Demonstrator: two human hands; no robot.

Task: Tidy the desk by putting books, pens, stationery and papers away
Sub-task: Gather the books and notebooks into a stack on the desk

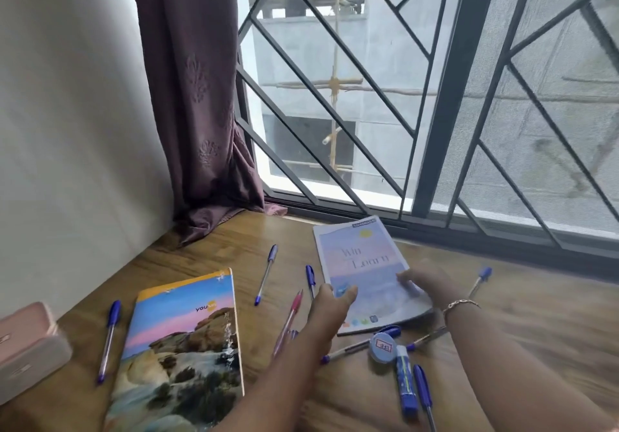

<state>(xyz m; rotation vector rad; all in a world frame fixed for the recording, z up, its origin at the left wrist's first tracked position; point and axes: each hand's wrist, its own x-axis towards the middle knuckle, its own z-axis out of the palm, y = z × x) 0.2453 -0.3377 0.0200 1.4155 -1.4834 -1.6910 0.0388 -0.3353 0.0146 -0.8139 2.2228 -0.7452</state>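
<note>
A pale blue notebook printed "Win Learn" lies tilted on the wooden desk near the window. My left hand grips its near left corner, thumb on the cover. My right hand, with a bracelet at the wrist, holds its right edge. A second notebook with a rocky seascape cover lies flat at the left. Several blue pens and a pink pen are scattered around. A round tape roll and a glue stick lie just below the held notebook.
A white and pink box sits at the left edge against the white wall. A purple curtain hangs into the back left corner. The barred window borders the desk's far side.
</note>
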